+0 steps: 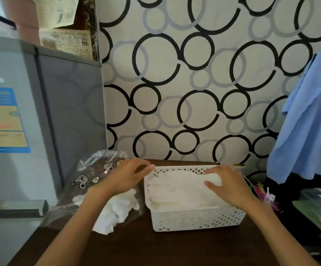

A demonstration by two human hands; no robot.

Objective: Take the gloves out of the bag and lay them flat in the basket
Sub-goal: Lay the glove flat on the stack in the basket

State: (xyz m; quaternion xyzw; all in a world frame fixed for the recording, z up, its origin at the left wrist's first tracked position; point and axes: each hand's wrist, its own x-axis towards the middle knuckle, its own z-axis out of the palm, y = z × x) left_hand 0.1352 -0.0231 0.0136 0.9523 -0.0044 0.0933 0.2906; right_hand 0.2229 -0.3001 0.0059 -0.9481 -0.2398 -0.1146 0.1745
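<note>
A white perforated plastic basket (196, 218) stands on the dark wooden table, filled with white gloves (177, 189) lying flat. My right hand (230, 187) rests in the basket's right half, fingers pinching the cuff end of the top glove. My left hand (129, 175) hovers at the basket's left rim with fingers spread, holding nothing. Left of the basket lies a clear plastic bag (96, 173) with cartoon stickers. More crumpled white gloves (115, 212) spill from its mouth under my left forearm.
A grey refrigerator (40, 121) with a blue and yellow label stands close on the left. A blue cloth (309, 121) hangs at the right. Coloured small items (261, 192) and a green tray (317, 217) sit right of the basket. The circle-patterned wall is just behind the table.
</note>
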